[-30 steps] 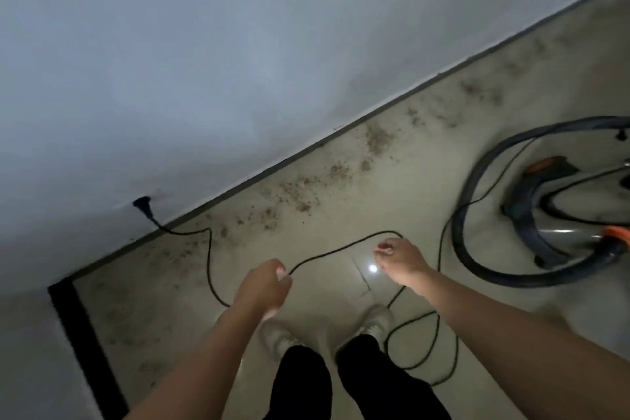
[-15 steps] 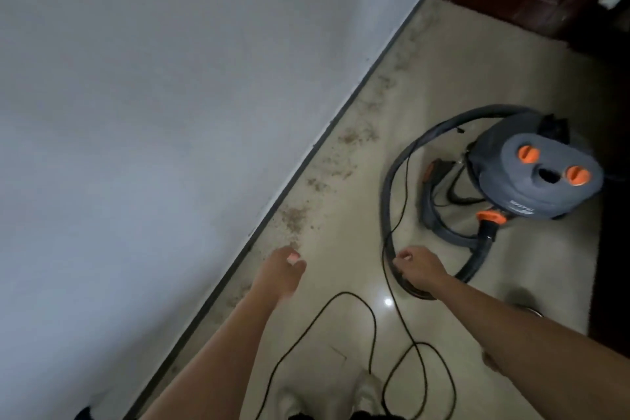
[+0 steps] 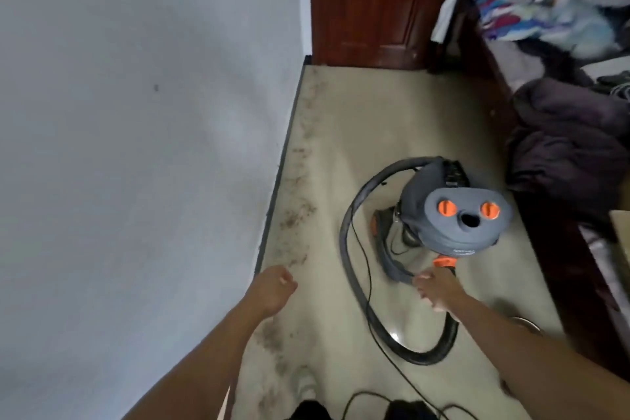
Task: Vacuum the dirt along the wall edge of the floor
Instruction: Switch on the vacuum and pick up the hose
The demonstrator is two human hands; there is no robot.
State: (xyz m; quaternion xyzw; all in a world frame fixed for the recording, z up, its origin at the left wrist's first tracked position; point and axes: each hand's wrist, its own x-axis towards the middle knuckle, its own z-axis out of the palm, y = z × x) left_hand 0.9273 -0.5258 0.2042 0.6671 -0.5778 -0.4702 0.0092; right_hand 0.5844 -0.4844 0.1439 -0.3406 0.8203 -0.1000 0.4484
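While dirt [image 3: 297,215] is lying along the wall [image 3: 136,112]:
Left hand [image 3: 272,290]: curling loosely, empty.
Right hand [image 3: 438,288]: fingers spreading, reaching beside the hose [image 3: 347,215].

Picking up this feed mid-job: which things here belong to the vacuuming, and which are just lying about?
For the job: vacuum cleaner, its hose, power cord, dirt along the wall, right hand reaching toward the hose.

Lying about: dark clothes and bedding on the bed, brown door.
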